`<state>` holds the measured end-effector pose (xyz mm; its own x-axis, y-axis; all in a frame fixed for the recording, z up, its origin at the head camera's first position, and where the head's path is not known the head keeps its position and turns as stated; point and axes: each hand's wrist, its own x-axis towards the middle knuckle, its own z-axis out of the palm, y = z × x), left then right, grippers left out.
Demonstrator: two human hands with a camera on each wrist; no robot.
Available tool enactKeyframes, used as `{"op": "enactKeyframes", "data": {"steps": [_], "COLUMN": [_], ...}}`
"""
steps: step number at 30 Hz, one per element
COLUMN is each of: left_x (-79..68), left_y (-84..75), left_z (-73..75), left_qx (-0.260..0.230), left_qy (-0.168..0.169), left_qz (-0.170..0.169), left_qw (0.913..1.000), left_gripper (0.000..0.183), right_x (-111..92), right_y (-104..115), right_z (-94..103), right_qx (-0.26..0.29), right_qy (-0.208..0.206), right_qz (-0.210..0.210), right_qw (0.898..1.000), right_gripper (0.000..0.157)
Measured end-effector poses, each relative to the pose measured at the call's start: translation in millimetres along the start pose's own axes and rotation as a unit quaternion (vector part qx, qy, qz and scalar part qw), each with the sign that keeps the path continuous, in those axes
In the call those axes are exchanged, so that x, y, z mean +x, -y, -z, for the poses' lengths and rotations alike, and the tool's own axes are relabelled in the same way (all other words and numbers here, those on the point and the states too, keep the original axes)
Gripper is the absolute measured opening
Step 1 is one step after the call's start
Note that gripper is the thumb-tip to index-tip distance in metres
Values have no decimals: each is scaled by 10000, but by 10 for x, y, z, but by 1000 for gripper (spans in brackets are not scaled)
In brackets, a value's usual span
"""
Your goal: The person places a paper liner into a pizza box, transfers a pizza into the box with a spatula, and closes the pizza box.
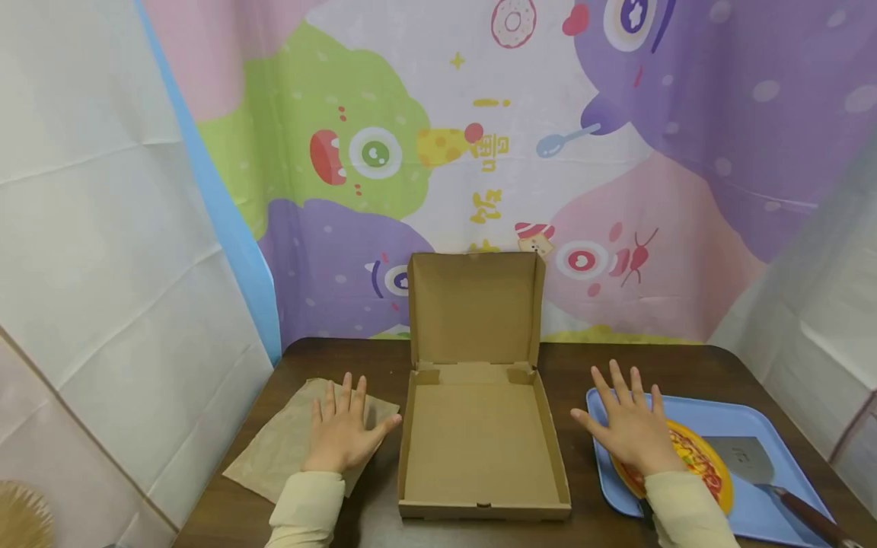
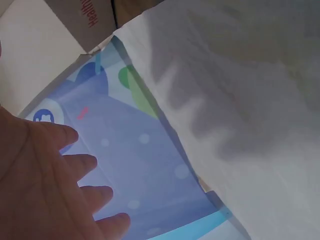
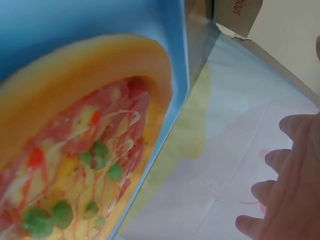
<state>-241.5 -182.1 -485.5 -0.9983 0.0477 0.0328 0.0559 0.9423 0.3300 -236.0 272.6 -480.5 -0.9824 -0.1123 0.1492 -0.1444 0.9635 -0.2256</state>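
While the cardboard box [image 1: 479, 441] stood between them, the left hand [image 1: 342, 435] hovered over the paper [image 1: 277, 449] and the right hand [image 1: 633, 434] over the pizza [image 1: 707, 466] on the tray [image 1: 726, 420]; both were empty, well apart, their fingers [image 1: 346, 396] straight and widely spread.

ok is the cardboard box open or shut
Open: the cardboard box has its lid standing up at the back, with its inside showing.

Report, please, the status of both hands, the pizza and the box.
Left hand and right hand open, holding nothing. Pizza on blue tray, partly hidden by right hand in head view. Box open, lid raised; nothing seen blocking its opening.
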Motion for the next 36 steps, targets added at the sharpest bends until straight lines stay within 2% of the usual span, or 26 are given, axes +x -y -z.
{"op": "enactKeyframes", "data": {"steps": [3, 11, 17, 23, 30, 36], "left_x": [22, 86, 59, -27, -136, -181], "left_y": [5, 27, 112, 356, 684, 983], "left_z": [22, 116, 178, 262, 365, 392], "left_qx": [-57, -229, -1017, -1340, -969, -688], "left_qy": [-41, -681, -551, -364, -620, -463], "left_qz": [-25, -358, -271, 36, 104, 405], "left_qw": [10000, 9968, 9929, 9903, 9933, 9957], "left_gripper": [102, 86, 73, 71, 71, 71], "right_x": [45, 172, 189, 161, 126, 103], "right_y": [5, 72, 156, 246, 324, 381], "right_z": [25, 122, 171, 171, 104, 3], "right_qx": [78, 542, 1166, 1559, 1720, 1909], "right_qy": [-82, -595, -611, -421, -187, -29], "right_qz": [21, 175, 170, 121, 80, 24], "right_qw": [9999, 9966, 9912, 9868, 9849, 9816], "right_gripper": [87, 74, 69, 68, 70, 66]}}
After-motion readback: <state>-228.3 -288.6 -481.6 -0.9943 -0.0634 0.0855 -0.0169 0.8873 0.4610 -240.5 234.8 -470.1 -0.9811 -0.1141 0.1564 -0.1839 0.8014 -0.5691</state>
